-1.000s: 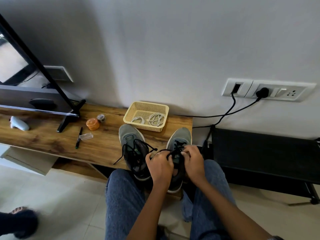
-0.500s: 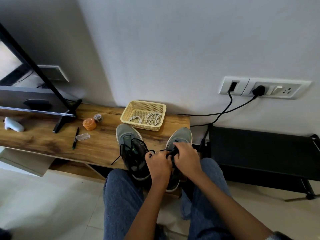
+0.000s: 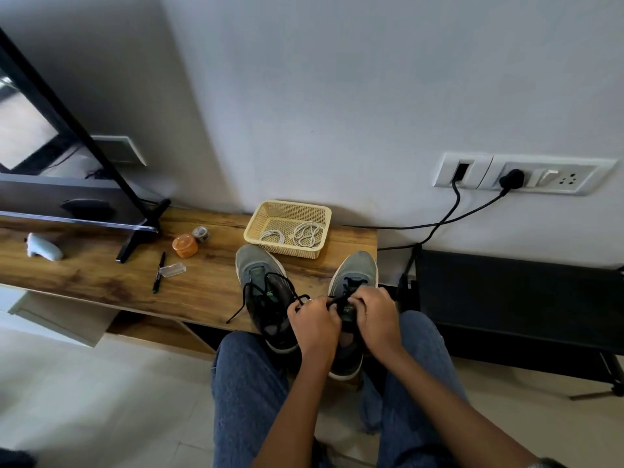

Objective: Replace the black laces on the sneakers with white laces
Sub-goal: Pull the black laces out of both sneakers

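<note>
Gripping: both hands curled on the black lace over the right sneaker
Left hand: pinched the lace at the tongue
Right hand: fingers closed on the same lace, just beside the left
Left sneaker: on the wooden shelf, black lace loose, one end trailing off the near edge
White laces: coiled in the yellow basket, behind the sneakers, against the wall
Shelf extras: pen, orange tub

Bare wood btwn pen & left sneaker. Basket blocks behind the toes. Wall right behind it.
</note>
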### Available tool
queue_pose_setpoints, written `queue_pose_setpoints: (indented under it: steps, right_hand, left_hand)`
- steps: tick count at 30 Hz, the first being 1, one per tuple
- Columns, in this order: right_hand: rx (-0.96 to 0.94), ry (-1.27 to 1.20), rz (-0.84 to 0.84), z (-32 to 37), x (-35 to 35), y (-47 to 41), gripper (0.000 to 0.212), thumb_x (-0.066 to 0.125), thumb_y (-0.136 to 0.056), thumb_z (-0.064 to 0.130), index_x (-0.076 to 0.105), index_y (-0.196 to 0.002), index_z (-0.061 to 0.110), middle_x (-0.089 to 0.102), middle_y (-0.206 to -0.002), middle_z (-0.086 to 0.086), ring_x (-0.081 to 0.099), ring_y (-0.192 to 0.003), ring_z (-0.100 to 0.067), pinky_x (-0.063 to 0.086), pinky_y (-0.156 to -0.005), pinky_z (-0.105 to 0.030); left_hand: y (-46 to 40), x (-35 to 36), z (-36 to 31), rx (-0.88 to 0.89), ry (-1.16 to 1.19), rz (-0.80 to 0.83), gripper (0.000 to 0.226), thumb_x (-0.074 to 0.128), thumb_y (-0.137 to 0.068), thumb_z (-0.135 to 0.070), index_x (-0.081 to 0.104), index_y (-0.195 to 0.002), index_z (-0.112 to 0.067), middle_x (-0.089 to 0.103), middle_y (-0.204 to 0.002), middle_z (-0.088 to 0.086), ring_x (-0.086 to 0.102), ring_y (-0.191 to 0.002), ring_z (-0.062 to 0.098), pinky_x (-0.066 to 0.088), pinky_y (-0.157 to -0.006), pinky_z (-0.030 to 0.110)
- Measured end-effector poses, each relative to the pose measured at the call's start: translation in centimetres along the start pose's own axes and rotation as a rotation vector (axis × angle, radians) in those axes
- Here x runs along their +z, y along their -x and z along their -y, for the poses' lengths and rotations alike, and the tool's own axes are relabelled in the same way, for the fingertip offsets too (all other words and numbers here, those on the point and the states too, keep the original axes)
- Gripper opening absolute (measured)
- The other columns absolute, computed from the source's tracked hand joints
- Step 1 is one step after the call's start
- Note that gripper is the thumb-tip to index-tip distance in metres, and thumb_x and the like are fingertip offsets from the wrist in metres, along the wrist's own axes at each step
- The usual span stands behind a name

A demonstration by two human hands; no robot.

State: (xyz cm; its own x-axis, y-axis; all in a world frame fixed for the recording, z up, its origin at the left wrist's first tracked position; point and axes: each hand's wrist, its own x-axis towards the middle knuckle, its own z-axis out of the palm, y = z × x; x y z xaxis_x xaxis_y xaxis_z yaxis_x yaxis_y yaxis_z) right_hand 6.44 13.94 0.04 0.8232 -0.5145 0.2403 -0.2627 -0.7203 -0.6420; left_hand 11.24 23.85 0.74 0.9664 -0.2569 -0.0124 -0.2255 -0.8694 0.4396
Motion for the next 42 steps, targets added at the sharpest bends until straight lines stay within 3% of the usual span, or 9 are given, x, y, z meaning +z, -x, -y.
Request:
queue_pose_setpoints:
  steps: [4,9,14,20,25,28,32,37,42]
  right_hand:
    - [0.254,-0.202,-0.258,-1.2,-2.2,-0.5,0.016,0.064,-0.086,0.005,0.059,-0.071,0.011,0.049,-0.079,0.007,0.048,-0.085,-0.019,0.031,-0.071,-0.011]
    - [0.472,-0.132,-0.135,-2.6,-3.6,-1.3,0.013,0.064,-0.088,0.02,0.061,-0.076,0.021,0.055,-0.092,0.004,0.052,-0.102,-0.026,0.039,-0.093,-0.046]
    - [0.204,0.145,-0.026,-0.8,-3.5,-1.2,0.03,0.055,-0.091,0.025,0.057,-0.121,0.021,0.053,-0.121,0.003,0.041,-0.122,-0.02,0.029,-0.101,-0.041]
    - [-0.16,0.465,0.269,1.5,-0.3,-0.9,0.03,0.044,-0.097,0.034,0.057,-0.122,0.023,0.056,-0.12,0.006,0.04,-0.118,-0.018,0.028,-0.094,-0.035]
    - [-0.105,0.513,0.23,1.7,0.9,-0.9,0.009,0.066,-0.084,0.022,0.067,-0.093,0.02,0.068,-0.087,0.004,0.053,-0.095,-0.022,0.036,-0.079,-0.038]
    - [-0.136,0.563,0.191,1.3,0.9,-1.1,0.023,0.086,-0.06,0.018,0.063,-0.06,0.023,0.056,-0.055,0.009,0.05,-0.077,-0.017,0.027,-0.068,-0.035]
    - [-0.25,0.523,0.124,1.3,-0.6,-2.0,0.025,0.086,-0.057,0.012,0.065,-0.056,0.026,0.053,-0.053,0.013,0.049,-0.076,-0.012,0.02,-0.069,-0.033]
    - [-0.328,0.584,0.341,1.5,-3.2,-3.3,0.02,0.058,-0.091,0.015,0.072,-0.096,0.028,0.066,-0.09,0.009,0.045,-0.101,-0.016,0.02,-0.076,-0.034]
    - [-0.224,0.556,0.487,1.9,-2.6,-2.5,0.04,0.057,-0.087,0.028,0.054,-0.127,0.027,0.051,-0.125,0.002,0.037,-0.121,-0.023,0.029,-0.092,-0.043]
  left_hand:
    - [-0.4,-0.3,0.6,-0.012,0.003,-0.024,0.023,0.053,-0.093,-0.032,0.07,-0.107,-0.025,0.072,-0.098,-0.005,0.062,-0.096,0.012,0.024,-0.105,0.029]
    - [0.0,-0.2,0.2,0.024,-0.01,-0.014,0.024,0.052,-0.094,-0.032,0.069,-0.11,-0.026,0.071,-0.1,-0.005,0.061,-0.098,0.01,0.022,-0.105,0.028]
    - [0.1,-0.2,0.2,0.029,-0.023,-0.008,0.024,0.051,-0.095,-0.033,0.068,-0.11,-0.027,0.071,-0.1,-0.006,0.061,-0.098,0.009,0.023,-0.106,0.029]
    - [0.5,-0.4,0.0,0.018,0.005,0.002,0.023,0.049,-0.096,-0.029,0.069,-0.105,-0.027,0.071,-0.097,-0.005,0.061,-0.097,0.012,0.024,-0.104,0.03]
    - [0.7,-0.4,0.2,0.008,0.019,-0.002,0.022,0.05,-0.096,-0.031,0.069,-0.108,-0.028,0.071,-0.1,-0.005,0.061,-0.097,0.011,0.025,-0.102,0.03]
    - [0.7,-0.2,0.2,0.007,0.015,0.004,0.022,0.049,-0.096,-0.032,0.068,-0.107,-0.029,0.071,-0.099,-0.006,0.06,-0.096,0.01,0.025,-0.1,0.029]
    - [0.5,-0.1,0.4,-0.04,0.02,-0.025,0.023,0.051,-0.095,-0.031,0.069,-0.108,-0.027,0.072,-0.097,-0.005,0.061,-0.095,0.012,0.027,-0.1,0.03]
    - [0.2,-0.2,0.6,-0.059,0.023,-0.013,0.025,0.053,-0.094,-0.036,0.07,-0.11,-0.027,0.072,-0.1,-0.005,0.061,-0.097,0.011,0.028,-0.1,0.03]
    - [0.8,-0.3,0.1,-0.018,0.016,-0.008,0.023,0.052,-0.095,-0.034,0.069,-0.109,-0.027,0.071,-0.098,-0.006,0.061,-0.094,0.011,0.026,-0.096,0.028]
